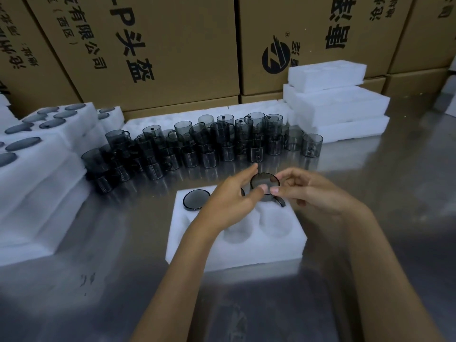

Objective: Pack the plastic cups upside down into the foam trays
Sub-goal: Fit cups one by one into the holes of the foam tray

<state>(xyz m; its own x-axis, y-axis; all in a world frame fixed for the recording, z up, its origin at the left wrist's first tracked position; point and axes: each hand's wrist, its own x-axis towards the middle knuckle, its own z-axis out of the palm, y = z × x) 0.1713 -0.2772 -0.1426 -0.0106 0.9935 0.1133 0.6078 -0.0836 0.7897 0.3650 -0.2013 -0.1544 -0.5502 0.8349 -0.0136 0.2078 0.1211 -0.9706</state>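
A white foam tray (237, 250) with round pockets lies on the steel table in front of me. One smoky grey plastic cup (196, 199) sits upside down in its far-left pocket. A second upside-down cup (263, 183) stands in the far-right pocket, its handle pointing right. My left hand (229, 201) and my right hand (306, 191) both pinch this cup at its base rim from either side. Two near pockets show bare foam. Several loose cups (197, 144) are stacked in rows behind the tray.
Filled foam trays (42, 149) are piled at the left, bare foam trays (338, 104) stacked at the back right. Cardboard boxes (153, 53) form a wall behind the table. The shiny steel table (123, 280) extends toward me.
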